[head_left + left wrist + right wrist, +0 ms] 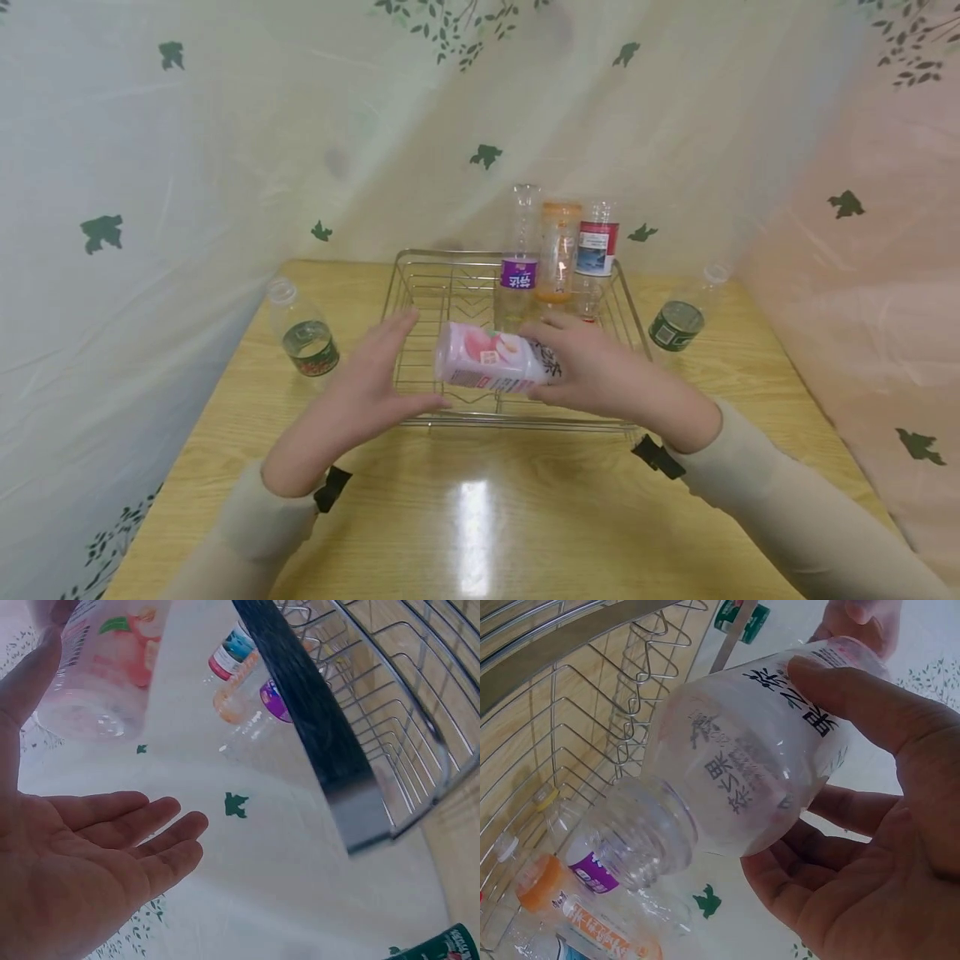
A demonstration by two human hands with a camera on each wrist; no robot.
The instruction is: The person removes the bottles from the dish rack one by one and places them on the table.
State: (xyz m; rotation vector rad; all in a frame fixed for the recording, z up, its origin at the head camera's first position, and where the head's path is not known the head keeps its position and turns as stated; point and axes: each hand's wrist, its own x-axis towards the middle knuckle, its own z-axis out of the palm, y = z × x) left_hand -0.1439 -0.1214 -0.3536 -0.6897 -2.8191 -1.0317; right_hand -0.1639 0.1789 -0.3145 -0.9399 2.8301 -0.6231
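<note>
My right hand (pixel 592 367) grips a clear plastic bottle with a pink peach label (pixel 491 358), held sideways above the wire rack (pixel 420 423). In the right wrist view the uncapped neck of that bottle (pixel 649 832) points away from the palm, with thumb and fingers on opposite sides of the body. My left hand (pixel 367 379) is spread wide just left of the bottle's base, its fingers and thumb apart from each other. Seen from the left wrist, the palm (pixel 82 862) holds nothing and the bottle's base (pixel 94 716) is close by the thumb.
Upside down in the rack's right back part stand a purple-label bottle (pixel 519 273), an orange-label bottle (pixel 557 254) and a red-and-blue-label bottle (pixel 596 250). Green-label bottles stand on the wooden table (pixel 555 517), one to the left (pixel 309 342) and one to the right (pixel 678 321).
</note>
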